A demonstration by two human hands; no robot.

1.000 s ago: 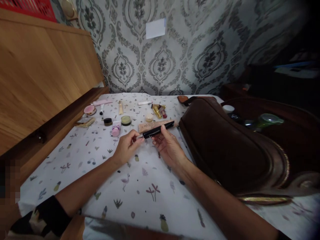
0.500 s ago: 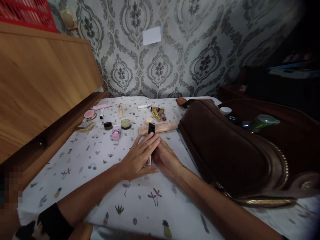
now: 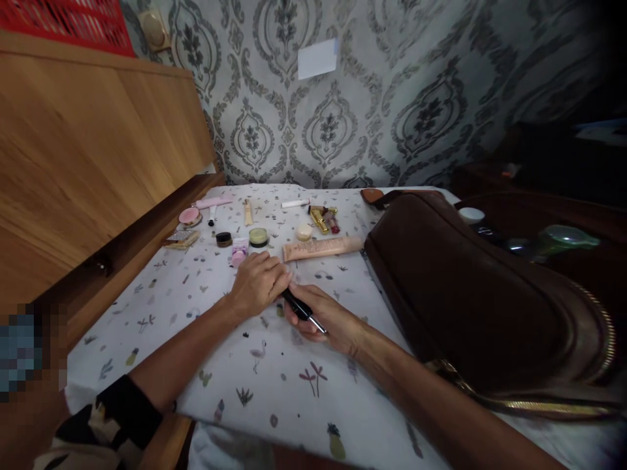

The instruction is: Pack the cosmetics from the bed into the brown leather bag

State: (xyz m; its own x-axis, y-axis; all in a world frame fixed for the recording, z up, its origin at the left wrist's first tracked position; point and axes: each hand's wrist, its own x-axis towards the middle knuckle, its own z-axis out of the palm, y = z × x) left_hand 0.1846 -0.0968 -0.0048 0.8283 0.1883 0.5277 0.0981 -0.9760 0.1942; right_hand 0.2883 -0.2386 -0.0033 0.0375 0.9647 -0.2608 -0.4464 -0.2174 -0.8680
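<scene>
Since the earlier frame, the black cosmetic tube (image 3: 298, 305) had swung round between the hands: its flat black end stood up on the far side then, whereas now its silver end pointed near and to the right. The left hand (image 3: 259, 284), spread over the tube half a second before, had curled closed at its far-left end. Those fingers appeared to pinch that end, though they covered it, so how much they gripped could not be told. The right hand (image 3: 321, 313) held the body from the right, fingers bent narrowly beneath and thumb near the left hand, with the silver end lying along the palm side.

The tube was above the near-middle of the printed tablecloth (image 3: 225, 365), nearer than the peach squeeze tube (image 3: 323, 248) and left of the dark brown handbag (image 3: 441, 287). A purple-and-white tube (image 3: 240, 252) lay just beyond the left hand, beside a green-topped jar (image 3: 258, 237).

Handling it well seemed to call for a steady right hand while the left fingers worked at the far end, with light pressure, since a hard squeeze could bend a soft body. Keeping both wrists low would likely help against a drop.
</scene>
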